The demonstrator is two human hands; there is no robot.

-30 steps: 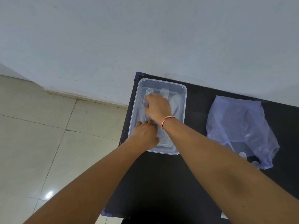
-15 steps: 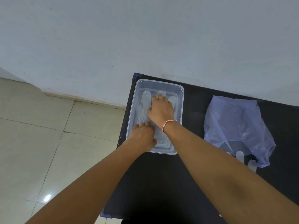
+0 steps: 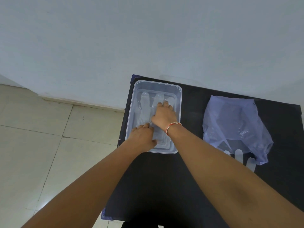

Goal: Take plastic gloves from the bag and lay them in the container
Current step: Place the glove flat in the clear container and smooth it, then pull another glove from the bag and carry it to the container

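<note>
A clear plastic container [image 3: 179,96] stands at the table's far left corner. A clear plastic glove [image 3: 145,106] lies flat inside it, fingers toward the wall. My left hand [image 3: 143,137] presses down on the glove's cuff end at the near side of the container. My right hand [image 3: 163,115], with a red and white wristband, lies flat on the glove's right part, fingers spread. A translucent bluish bag [image 3: 235,122] lies on the table to the right. Fingers of more gloves [image 3: 238,156] stick out of its near opening.
The black table [image 3: 164,186] stands against a pale wall [image 3: 148,38]. Its left edge runs just beside the container, with a tiled floor [image 3: 41,145] below.
My right hand has slid from the left of the glove across to its right side. My left hand has stayed on the near end.
</note>
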